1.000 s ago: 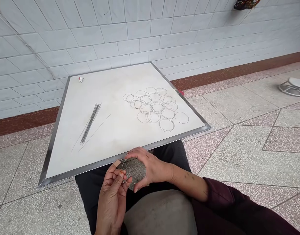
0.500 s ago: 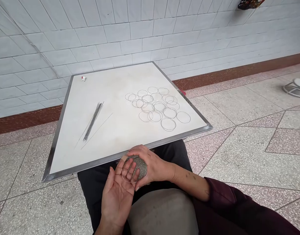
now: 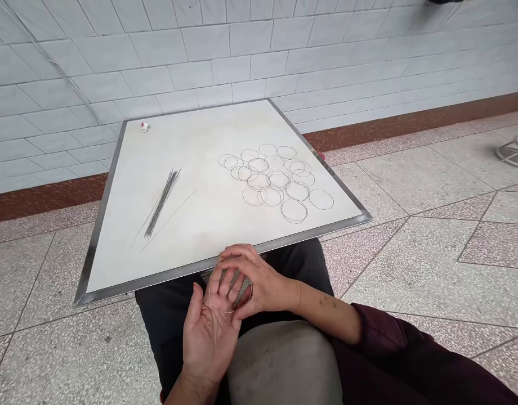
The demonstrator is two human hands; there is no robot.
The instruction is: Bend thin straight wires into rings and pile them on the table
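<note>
A thin wire ring (image 3: pixel 222 311) is held over my lap, just below the table's near edge. My right hand (image 3: pixel 265 281) curls around its right side, with the thumb below and the fingers reaching over the top. Palm up beneath it lies my left hand (image 3: pixel 212 337), its fingers stretched out and the wire crossing them. Where the left fingertips meet the right fingers, the contact is partly hidden. On the white table (image 3: pixel 208 140), several wire rings (image 3: pixel 295 211) lie overlapping at the right. A bundle of straight wires (image 3: pixel 161 202) rests at the left.
One straight wire (image 3: pixel 170 218) lies apart, to the right of the bundle. A small white and red object (image 3: pixel 145 127) sits at the far left corner. Behind the table is a tiled wall (image 3: pixel 208 45). A round stool (image 3: pixel 514 152) stands on the floor far right.
My left hand has shifted slightly right, its fingers further under the ring. The right fingers have moved a little along the ring's top. The whole view has shifted slightly.
</note>
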